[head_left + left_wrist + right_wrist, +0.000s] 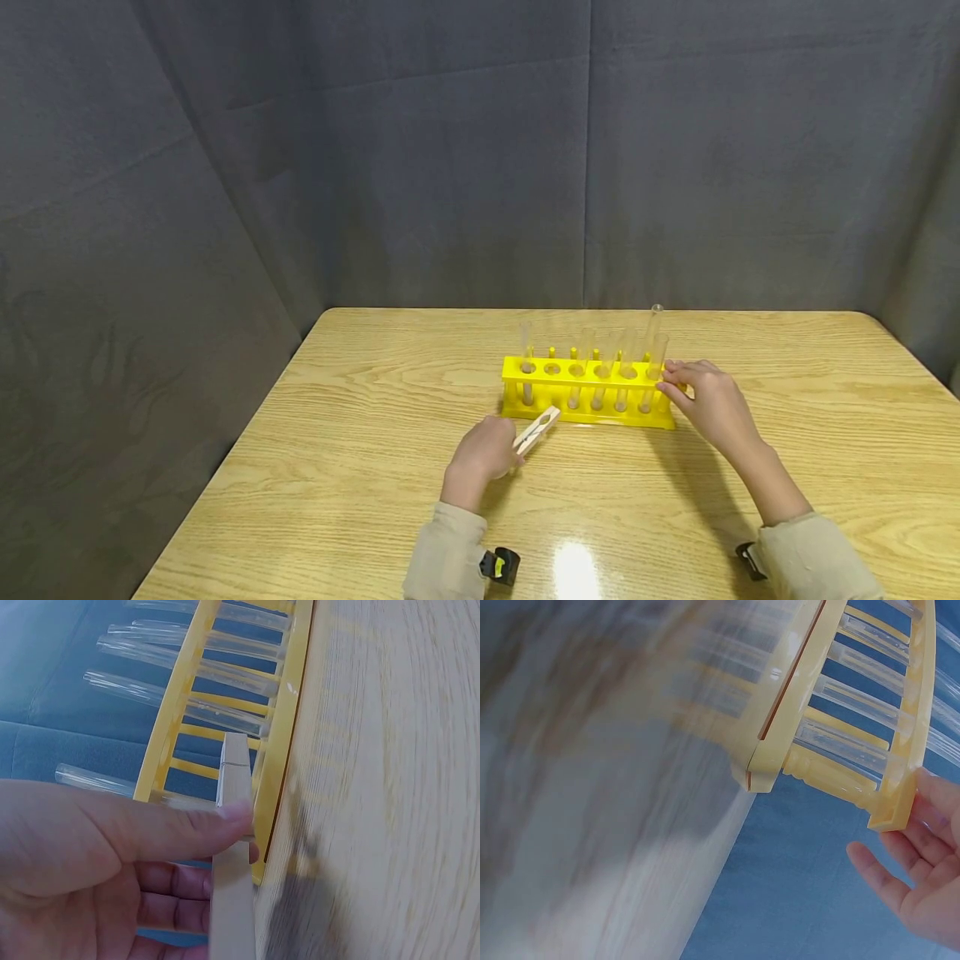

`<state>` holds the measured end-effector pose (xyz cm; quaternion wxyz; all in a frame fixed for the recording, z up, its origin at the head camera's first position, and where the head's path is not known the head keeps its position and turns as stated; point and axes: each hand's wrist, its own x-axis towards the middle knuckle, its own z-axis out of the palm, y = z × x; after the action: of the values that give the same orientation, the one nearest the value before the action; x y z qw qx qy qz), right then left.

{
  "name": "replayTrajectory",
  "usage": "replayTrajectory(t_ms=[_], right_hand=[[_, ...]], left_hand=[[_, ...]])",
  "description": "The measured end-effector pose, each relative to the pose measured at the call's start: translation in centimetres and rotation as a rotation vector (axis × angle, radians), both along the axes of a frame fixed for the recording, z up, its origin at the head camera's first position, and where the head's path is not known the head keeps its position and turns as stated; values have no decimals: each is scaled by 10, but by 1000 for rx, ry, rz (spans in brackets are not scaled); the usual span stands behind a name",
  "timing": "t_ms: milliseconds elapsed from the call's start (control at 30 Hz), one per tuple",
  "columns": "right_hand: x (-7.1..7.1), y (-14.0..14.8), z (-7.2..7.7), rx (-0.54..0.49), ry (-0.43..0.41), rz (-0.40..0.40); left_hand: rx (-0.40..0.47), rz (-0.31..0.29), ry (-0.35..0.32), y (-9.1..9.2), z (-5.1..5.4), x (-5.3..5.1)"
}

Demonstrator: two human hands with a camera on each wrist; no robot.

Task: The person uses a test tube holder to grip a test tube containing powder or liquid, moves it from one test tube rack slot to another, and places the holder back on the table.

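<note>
A yellow test tube rack stands on the table, holding several clear glass test tubes. The second hole from its left has no tube. My left hand pinches a wooden test tube clamp between thumb and fingers, its tip angled toward the rack's front. In the left wrist view, a metal wire crosses the clamp near its far end. My right hand holds the rack's right end, thumb in front and fingers behind. In the right wrist view, those fingers lie against the end of the upper bar.
A light wood-grain table carries the rack. Grey-blue curtain cloth hangs behind the table and along its left side. Yellow pegs rise along the back of the rack. One tube stands taller at the right rear.
</note>
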<state>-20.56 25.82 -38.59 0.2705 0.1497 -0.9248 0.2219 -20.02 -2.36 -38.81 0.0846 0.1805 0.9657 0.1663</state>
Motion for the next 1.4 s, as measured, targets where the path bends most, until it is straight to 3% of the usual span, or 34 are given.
replayTrajectory(t_ms=[500,1400], right_hand=[[0,0,-1,-3,3,-1],[0,0,1,-4,-7,-1]], left_hand=[[27,14,-28,-2,-5,0],[-29,10,-21,-1,-8,-1]])
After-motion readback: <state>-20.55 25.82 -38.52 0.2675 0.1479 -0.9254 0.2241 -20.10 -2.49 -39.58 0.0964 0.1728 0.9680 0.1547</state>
